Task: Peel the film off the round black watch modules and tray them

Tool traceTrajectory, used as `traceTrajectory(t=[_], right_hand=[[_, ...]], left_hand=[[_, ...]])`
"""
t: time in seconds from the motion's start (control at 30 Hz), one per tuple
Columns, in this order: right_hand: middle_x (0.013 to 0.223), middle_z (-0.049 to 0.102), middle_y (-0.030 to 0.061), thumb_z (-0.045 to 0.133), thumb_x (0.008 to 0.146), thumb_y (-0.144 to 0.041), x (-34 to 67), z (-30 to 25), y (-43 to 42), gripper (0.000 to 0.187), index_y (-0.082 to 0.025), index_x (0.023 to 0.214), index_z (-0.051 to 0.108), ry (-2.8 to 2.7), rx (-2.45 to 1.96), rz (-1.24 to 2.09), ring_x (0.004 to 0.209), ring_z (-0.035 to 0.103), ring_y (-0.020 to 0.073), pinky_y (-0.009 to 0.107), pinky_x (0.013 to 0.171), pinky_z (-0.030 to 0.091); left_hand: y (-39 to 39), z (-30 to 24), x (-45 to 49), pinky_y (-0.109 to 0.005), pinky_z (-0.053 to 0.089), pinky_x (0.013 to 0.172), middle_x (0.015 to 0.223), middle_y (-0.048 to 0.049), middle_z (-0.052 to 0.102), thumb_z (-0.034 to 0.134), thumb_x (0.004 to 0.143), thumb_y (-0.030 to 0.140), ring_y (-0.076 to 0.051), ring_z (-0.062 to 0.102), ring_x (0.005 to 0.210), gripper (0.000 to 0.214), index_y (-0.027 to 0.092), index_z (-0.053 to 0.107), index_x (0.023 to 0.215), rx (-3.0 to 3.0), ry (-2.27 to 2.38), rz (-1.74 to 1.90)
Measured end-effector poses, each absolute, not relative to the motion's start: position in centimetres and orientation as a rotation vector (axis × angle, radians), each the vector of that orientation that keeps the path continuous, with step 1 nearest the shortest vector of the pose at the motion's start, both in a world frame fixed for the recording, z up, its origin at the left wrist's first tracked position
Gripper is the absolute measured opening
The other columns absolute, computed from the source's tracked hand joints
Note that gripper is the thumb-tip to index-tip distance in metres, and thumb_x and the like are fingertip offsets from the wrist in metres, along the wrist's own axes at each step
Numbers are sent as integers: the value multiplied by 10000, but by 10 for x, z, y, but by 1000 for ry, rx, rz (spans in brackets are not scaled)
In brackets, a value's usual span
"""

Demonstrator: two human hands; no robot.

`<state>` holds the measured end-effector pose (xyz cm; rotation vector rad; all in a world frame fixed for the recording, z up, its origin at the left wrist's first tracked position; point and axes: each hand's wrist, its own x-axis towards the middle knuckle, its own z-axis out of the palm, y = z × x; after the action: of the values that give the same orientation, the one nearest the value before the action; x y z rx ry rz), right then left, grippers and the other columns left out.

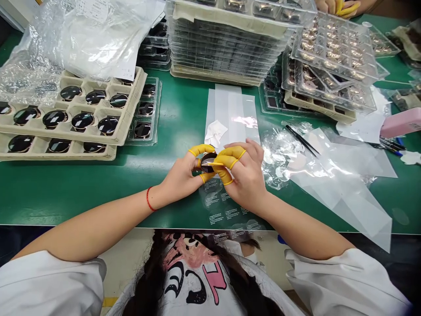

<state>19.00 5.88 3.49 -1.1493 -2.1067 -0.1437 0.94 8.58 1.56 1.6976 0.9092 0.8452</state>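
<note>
A round watch case with a glossy black face (207, 162) is held between my two hands above the front of the green table. My left hand (184, 175) grips its rim, with yellow finger cots on thumb and fingers. My right hand (245, 173), also in yellow cots, is pinched at the right side of the face; a thin clear piece seems to lie there, but its edges are hard to make out. Beneath the hands lies a clear sheet of round printed stickers (226, 210). A crumpled white scrap (215, 133) is just behind them.
Beige trays of black round faces (128, 127) stand at left, under plastic bags (98, 39). Stacked clear trays (230, 48) rise at the back; more trays (335, 52) are at right. Black tweezers (301, 140) lie among film scraps (342, 175). Another person's hand (345, 6) shows at top right.
</note>
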Motion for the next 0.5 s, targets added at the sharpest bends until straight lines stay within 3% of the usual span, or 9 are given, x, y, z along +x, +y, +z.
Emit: traceTrajectory(t=[0.27, 0.5], right_hand=[[912, 609, 85, 494, 822, -108, 190, 33, 68, 183, -200, 974, 540, -2099, -1128, -176, 923, 525, 226, 399, 846, 445], [826, 590, 87, 457, 874, -145, 195, 30, 76, 142, -173, 937, 581, -2094, -1193, -143, 840, 510, 221, 364, 714, 411]], left_hand=[[84, 8, 10, -243, 550, 712, 841, -4, 700, 671, 823, 250, -126, 689, 750, 503, 186, 421, 1254, 1664, 824, 840], [84, 5, 14, -259, 555, 756, 958, -40, 689, 706, 805, 269, -141, 694, 835, 552, 180, 420, 1269, 1515, 760, 794]])
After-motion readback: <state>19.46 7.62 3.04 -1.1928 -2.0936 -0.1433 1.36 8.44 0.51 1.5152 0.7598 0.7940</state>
